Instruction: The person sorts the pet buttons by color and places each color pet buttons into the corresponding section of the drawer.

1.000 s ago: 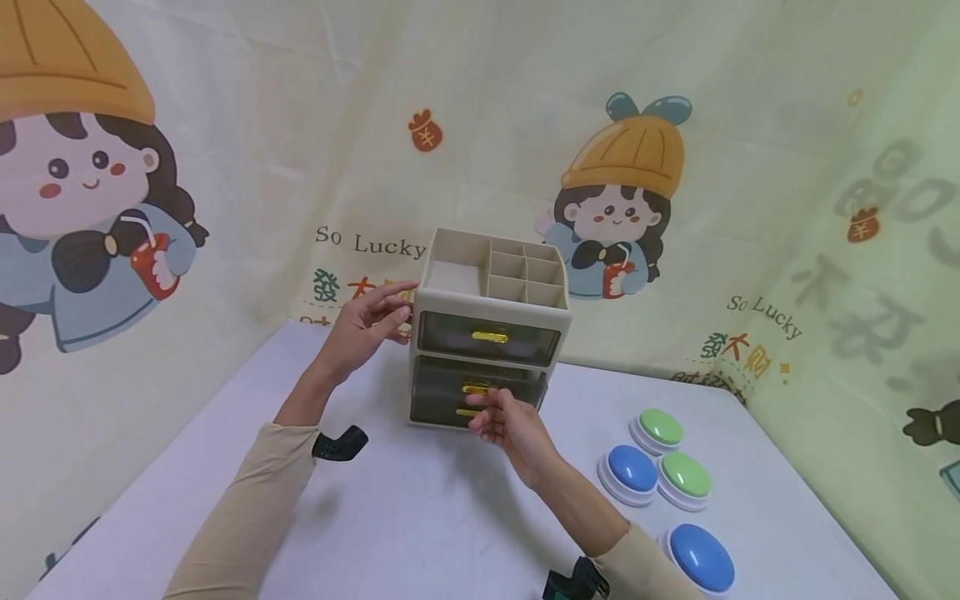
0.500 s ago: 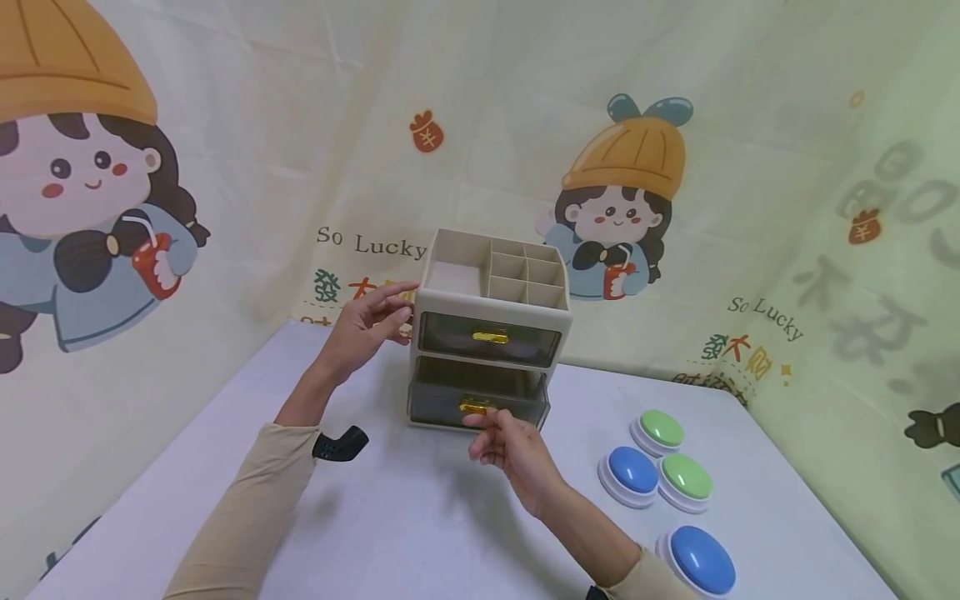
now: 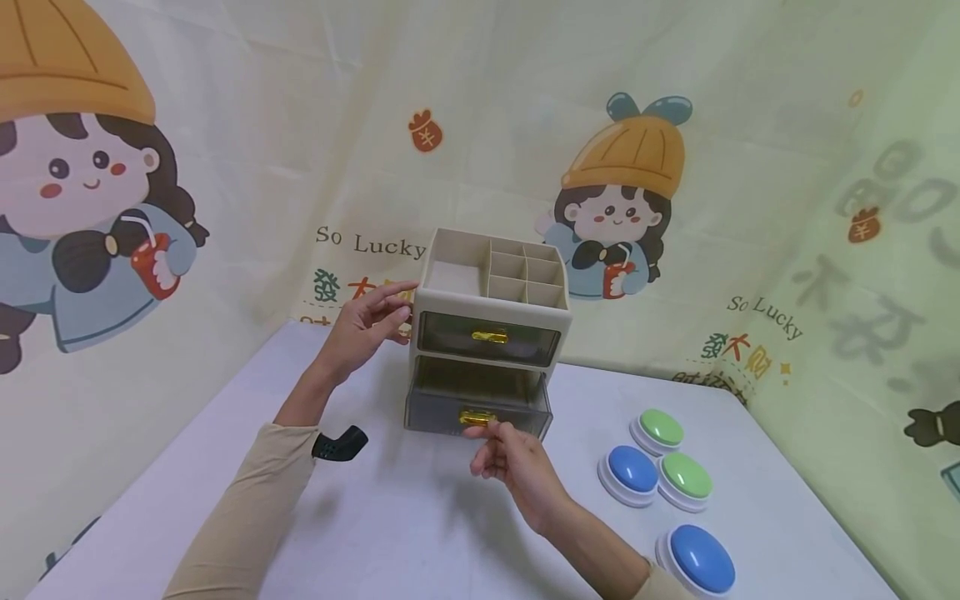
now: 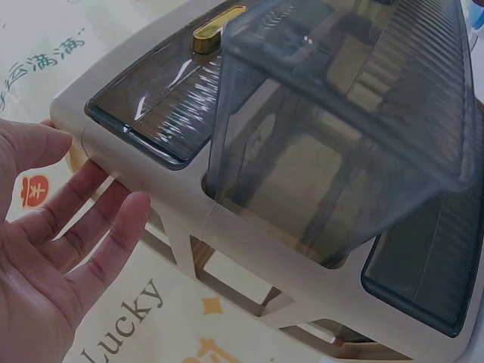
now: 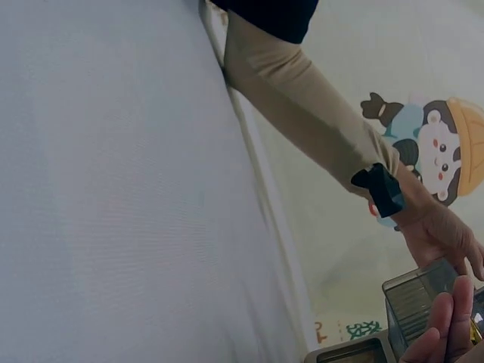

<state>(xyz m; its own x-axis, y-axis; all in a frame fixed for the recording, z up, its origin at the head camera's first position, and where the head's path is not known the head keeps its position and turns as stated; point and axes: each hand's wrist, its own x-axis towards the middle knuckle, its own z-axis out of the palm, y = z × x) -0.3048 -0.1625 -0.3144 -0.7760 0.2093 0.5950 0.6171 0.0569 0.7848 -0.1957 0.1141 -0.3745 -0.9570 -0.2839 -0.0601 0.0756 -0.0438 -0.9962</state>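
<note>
A cream desktop organizer (image 3: 493, 310) with smoky see-through drawers stands on the table. Its middle drawer (image 3: 431, 410) is pulled partway out, jutting over the bottom drawer (image 4: 423, 249) in the left wrist view. At that drawer's gold handle (image 3: 477, 417), my right hand (image 3: 522, 473) grips with bent fingertips. My left hand (image 3: 358, 332) rests its fingers, loosely extended, against the organizer's left side. The top drawer (image 3: 450, 335) sits closed. In the right wrist view, the fingers (image 5: 457, 321) of my right hand overlap the drawer, and the handle is mostly hidden.
Right of the organizer, several round push buttons stand on the white table (image 3: 420, 533), among them a green button (image 3: 662, 427) and a large blue button (image 3: 702, 558). Open compartments (image 3: 525, 279) top the organizer. A printed cloth (image 3: 495, 150) hangs behind.
My right hand has moved toward me and down in the head view, drawing the middle drawer out from nearly closed. The left hand has stayed at the organizer's side.
</note>
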